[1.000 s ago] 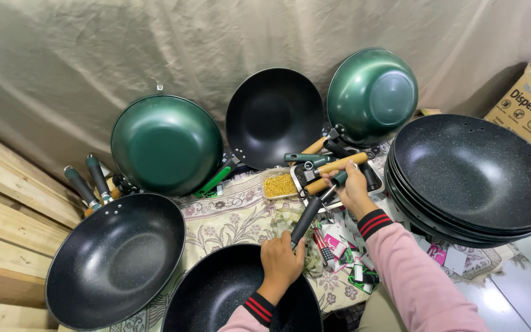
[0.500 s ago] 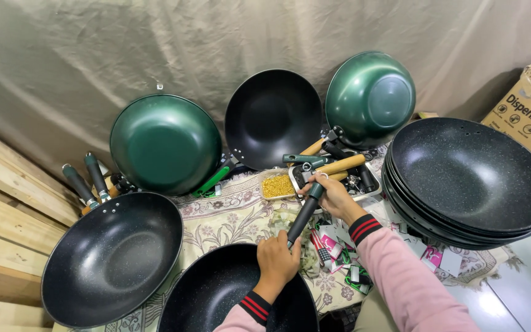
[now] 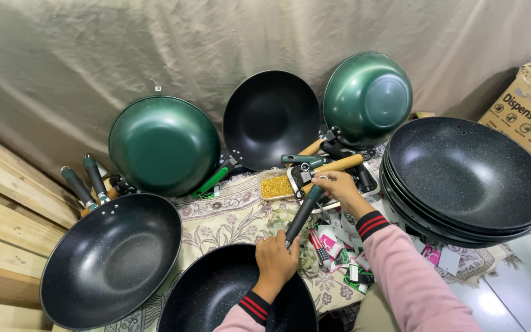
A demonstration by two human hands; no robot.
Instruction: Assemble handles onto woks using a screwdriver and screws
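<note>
A black wok [image 3: 216,301] sits at the bottom centre on the patterned cloth [image 3: 228,215], its long handle [image 3: 302,212] gripped at the base by the left hand [image 3: 276,261]. The handle's far end is pinched by the right hand [image 3: 333,184] over a tray [image 3: 370,178] of spare handles, with a stack of woks [image 3: 468,172] just to the right.

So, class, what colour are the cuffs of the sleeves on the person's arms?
Black with red stripes, on pink sleeves; the right cuff shows it best in the head view.

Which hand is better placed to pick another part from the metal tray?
Right. The right hand is already at the metal tray, while the left hand grips the black handle at the wok.
</note>
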